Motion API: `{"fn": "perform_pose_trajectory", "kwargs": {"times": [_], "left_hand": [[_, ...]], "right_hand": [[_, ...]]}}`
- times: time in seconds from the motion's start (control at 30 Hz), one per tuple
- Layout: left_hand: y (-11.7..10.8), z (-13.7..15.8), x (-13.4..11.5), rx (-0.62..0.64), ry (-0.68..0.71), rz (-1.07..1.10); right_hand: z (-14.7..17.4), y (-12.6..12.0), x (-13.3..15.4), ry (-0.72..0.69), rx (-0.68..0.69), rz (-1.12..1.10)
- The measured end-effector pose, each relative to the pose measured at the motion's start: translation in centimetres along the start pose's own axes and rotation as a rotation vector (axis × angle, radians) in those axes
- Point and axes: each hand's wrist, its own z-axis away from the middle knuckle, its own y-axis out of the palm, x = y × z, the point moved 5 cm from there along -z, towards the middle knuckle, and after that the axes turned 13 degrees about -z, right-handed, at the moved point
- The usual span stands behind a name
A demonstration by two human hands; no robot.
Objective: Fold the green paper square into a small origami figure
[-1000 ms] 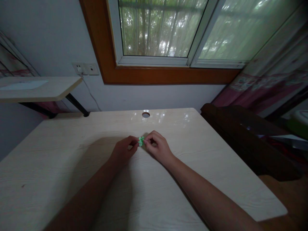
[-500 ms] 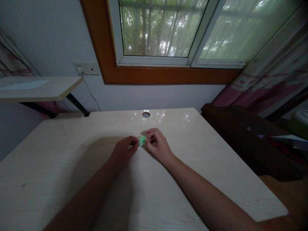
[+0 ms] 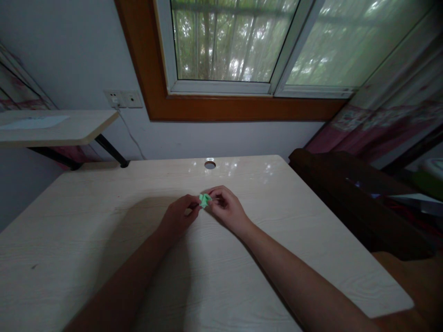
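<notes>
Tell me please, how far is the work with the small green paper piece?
Done: the small green folded paper piece already looks compact and creased. In hand: the left hand and the right hand pinch it together above the pale wooden desk. Left: I cannot tell; its final shape is too small to read.

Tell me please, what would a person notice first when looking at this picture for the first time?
The eye goes first to the small green piece, bright against the pale desk, pinched between the left hand and the right hand near the middle of the desk. Behind it, the large window with its brown wooden frame fills the top of the view, with trees outside. A round cable hole sits at the desk's far edge.
</notes>
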Motion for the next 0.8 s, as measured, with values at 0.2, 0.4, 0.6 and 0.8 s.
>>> {"fn": "perform_pose_trajectory", "kwargs": {"times": [0.2, 0.4, 0.6, 0.8], "left_hand": [[0.2, -0.1, -0.4, 0.081, -0.019, 0.22], [0.1, -0.1, 0.0, 0.06, -0.089, 0.337], [0.4, 0.0, -0.1, 0.072, -0.056, 0.338], [0.5, 0.1, 0.0, 0.128, -0.066, 0.346]], "right_hand": [[-0.2, 0.0, 1.7, -0.156, 0.011, 0.15], [0.0, 0.5, 2.3, -0.22, 0.067, 0.205], [0.2, 0.8, 2.3, -0.226, 0.094, 0.208], [0.2, 0.3, 2.3, -0.214, 0.057, 0.238]]}}
